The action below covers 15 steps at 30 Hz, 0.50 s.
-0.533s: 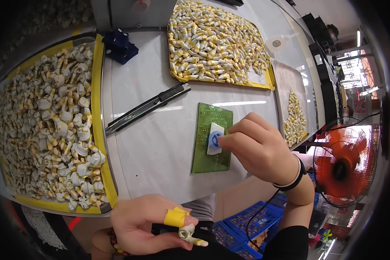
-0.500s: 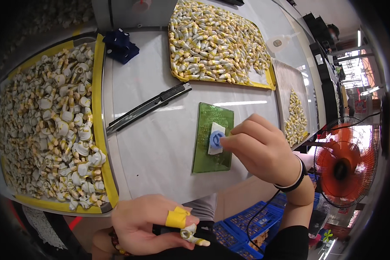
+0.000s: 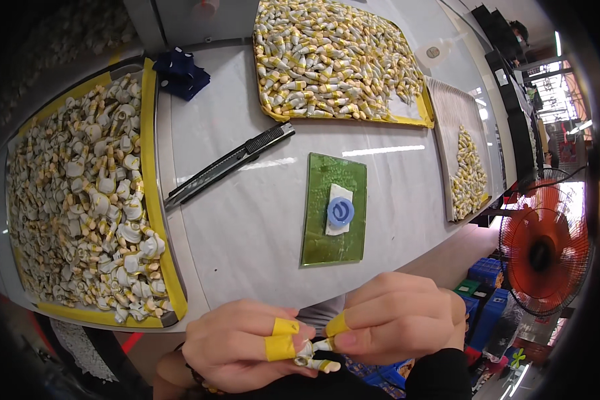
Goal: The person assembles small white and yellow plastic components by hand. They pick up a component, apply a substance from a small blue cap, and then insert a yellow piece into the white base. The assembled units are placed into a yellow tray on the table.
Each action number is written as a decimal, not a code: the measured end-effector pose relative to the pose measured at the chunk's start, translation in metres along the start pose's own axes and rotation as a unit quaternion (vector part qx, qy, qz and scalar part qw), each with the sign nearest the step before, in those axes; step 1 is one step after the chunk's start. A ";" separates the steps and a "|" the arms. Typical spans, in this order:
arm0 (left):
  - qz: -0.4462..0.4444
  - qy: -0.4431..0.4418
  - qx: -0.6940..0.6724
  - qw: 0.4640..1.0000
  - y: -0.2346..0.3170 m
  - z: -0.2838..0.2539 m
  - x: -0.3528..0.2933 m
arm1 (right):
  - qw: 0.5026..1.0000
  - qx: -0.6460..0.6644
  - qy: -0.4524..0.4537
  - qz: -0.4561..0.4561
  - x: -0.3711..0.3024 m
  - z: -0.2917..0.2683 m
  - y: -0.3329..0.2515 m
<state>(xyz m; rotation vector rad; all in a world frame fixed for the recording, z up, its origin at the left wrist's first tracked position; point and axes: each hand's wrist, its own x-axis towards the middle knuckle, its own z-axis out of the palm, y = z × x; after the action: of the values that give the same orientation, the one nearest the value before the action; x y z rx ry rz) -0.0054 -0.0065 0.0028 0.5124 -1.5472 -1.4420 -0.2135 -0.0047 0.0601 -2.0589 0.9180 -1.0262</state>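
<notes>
My left hand (image 3: 247,347), with yellow tape on its fingers, pinches a small white figurine torso (image 3: 304,356) low in the view. One arm with a pale hand (image 3: 328,366) juts from the torso. The closed fingers of my right hand (image 3: 397,323), one of them taped yellow, grip a second small white figurine arm (image 3: 323,345), whose inner end meets the torso. Whether that arm is fixed there I cannot tell. Beyond the hands, a blue round cap (image 3: 340,212) rests on a white pad (image 3: 339,230) on a green glass plate (image 3: 317,247).
At left stands a yellow-edged tray (image 3: 170,280) heaped with figurine torsos. A second tray (image 3: 423,110) at the back is full of small arms, and a lined tray (image 3: 447,110) at right holds more. A box cutter (image 3: 230,160) lies near dark blue cloth (image 3: 182,73). An orange fan (image 3: 543,250) stands at right.
My right hand has come away from the blue cap, down and toward me, to meet the left hand. A second arm now shows at the torso, between right fingers.
</notes>
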 end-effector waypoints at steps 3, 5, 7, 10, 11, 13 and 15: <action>0.018 0.000 0.039 0.999 -0.001 0.001 0.002 | 0.999 -0.007 -0.041 0.004 0.005 -0.003 -0.004; 0.029 0.009 0.064 0.997 0.003 0.002 0.005 | 0.998 0.006 -0.063 -0.025 0.005 -0.005 0.001; 0.063 0.015 0.061 0.996 0.010 0.004 0.014 | 0.999 -0.003 -0.039 -0.024 0.002 -0.003 -0.002; 0.077 0.030 0.070 0.994 0.012 0.006 0.016 | 0.998 0.018 -0.060 -0.032 0.006 -0.005 0.003; 0.076 0.031 0.068 0.994 0.012 0.006 0.016 | 0.997 0.025 -0.073 -0.030 0.007 -0.007 0.003; 0.077 0.031 0.072 0.994 0.013 0.006 0.015 | 0.996 0.033 -0.080 -0.015 0.009 -0.008 0.000; 0.079 0.027 0.073 0.994 0.013 0.007 0.016 | 0.995 0.035 -0.089 -0.014 0.008 -0.010 -0.001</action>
<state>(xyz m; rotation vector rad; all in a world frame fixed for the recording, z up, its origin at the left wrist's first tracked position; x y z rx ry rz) -0.0148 -0.0126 0.0209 0.4994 -1.6192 -1.1919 -0.2181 -0.0128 0.0682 -2.0724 0.7530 -0.8604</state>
